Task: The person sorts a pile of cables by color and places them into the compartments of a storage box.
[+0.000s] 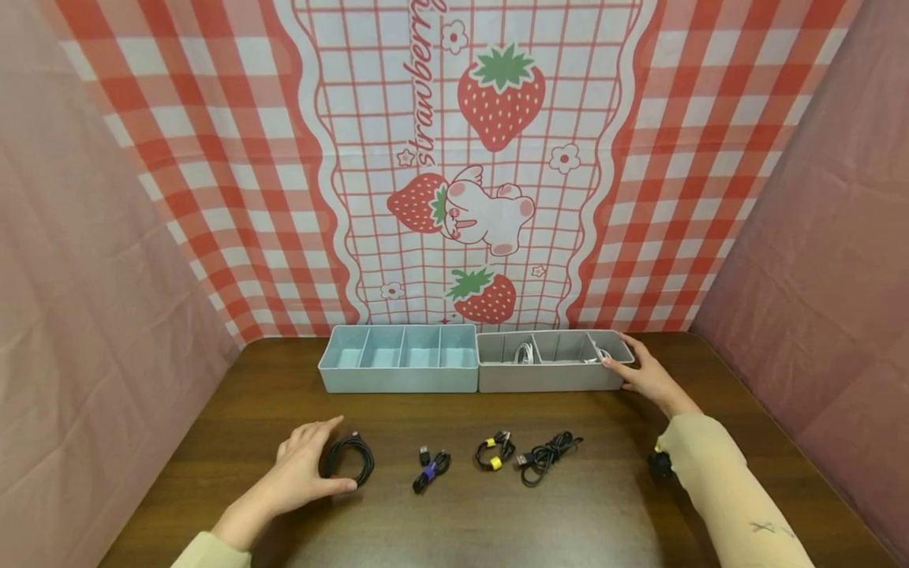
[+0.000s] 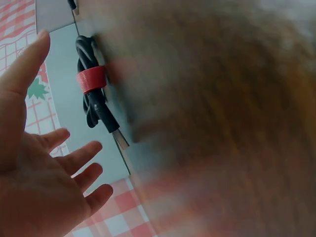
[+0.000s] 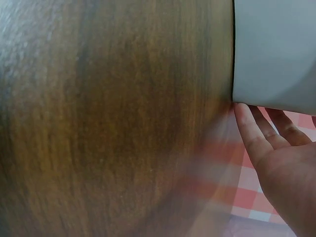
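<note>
My left hand [image 1: 301,469] is spread beside a coiled black cable [image 1: 368,457], thumb on its near side and fingers on its far side. In the left wrist view, a red strap [image 2: 91,80] binds this cable, and a gap shows between it and the fingers. At the right end of the grey divided box [image 1: 550,380], my right hand [image 1: 653,383] rests with its thumb over the rim. The right wrist view shows its extended fingers [image 3: 249,128] against the end wall. White cables [image 1: 524,353] lie in two of the grey box's compartments.
A light blue divided box [image 1: 398,382] stands end to end with the grey one at the back. Along the brown table [image 1: 426,536] lie a cable with a purple strap [image 1: 429,472], one with yellow straps [image 1: 495,464] and a black USB cable [image 1: 545,456]. A patterned curtain [image 1: 454,292] hangs behind.
</note>
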A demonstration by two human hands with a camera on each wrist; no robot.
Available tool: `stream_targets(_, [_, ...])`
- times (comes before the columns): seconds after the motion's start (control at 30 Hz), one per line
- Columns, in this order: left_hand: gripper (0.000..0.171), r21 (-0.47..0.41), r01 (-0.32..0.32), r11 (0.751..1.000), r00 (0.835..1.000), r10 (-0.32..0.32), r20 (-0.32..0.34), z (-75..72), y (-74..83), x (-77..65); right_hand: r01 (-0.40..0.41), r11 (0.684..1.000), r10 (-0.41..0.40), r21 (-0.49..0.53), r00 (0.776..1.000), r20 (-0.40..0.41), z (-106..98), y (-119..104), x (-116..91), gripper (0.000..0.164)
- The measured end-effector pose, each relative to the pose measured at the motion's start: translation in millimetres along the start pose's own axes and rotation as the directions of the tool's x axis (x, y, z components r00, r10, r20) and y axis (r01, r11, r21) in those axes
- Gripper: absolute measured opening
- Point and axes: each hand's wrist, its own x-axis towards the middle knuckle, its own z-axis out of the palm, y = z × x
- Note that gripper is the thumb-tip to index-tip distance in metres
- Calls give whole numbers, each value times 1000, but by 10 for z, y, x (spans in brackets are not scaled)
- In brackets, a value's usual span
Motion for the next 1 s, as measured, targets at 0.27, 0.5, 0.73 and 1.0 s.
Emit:
stream_targets(0.27, [109, 41, -7, 999, 995, 3, 97, 7, -26, -29, -26, 1000, 26, -11, 1000, -2, 15, 17, 7, 90])
stream_targets(0.5, [99, 79, -20, 997, 994, 11, 112, 10, -61, -5, -9, 1000, 9, -5, 1000, 3, 1, 1, 10, 90])
stream_targets(0.73, [89, 103, -27, 994, 994, 16, 103, 24, -61, 32, -7, 1000, 7, -6, 1000, 5, -4, 2, 4, 89])
stream_targets(1.0, [77, 130, -64, 989, 995, 54, 85, 5, -61, 41, -9, 1000, 9, -5, 1000, 7, -4, 8, 15, 88])
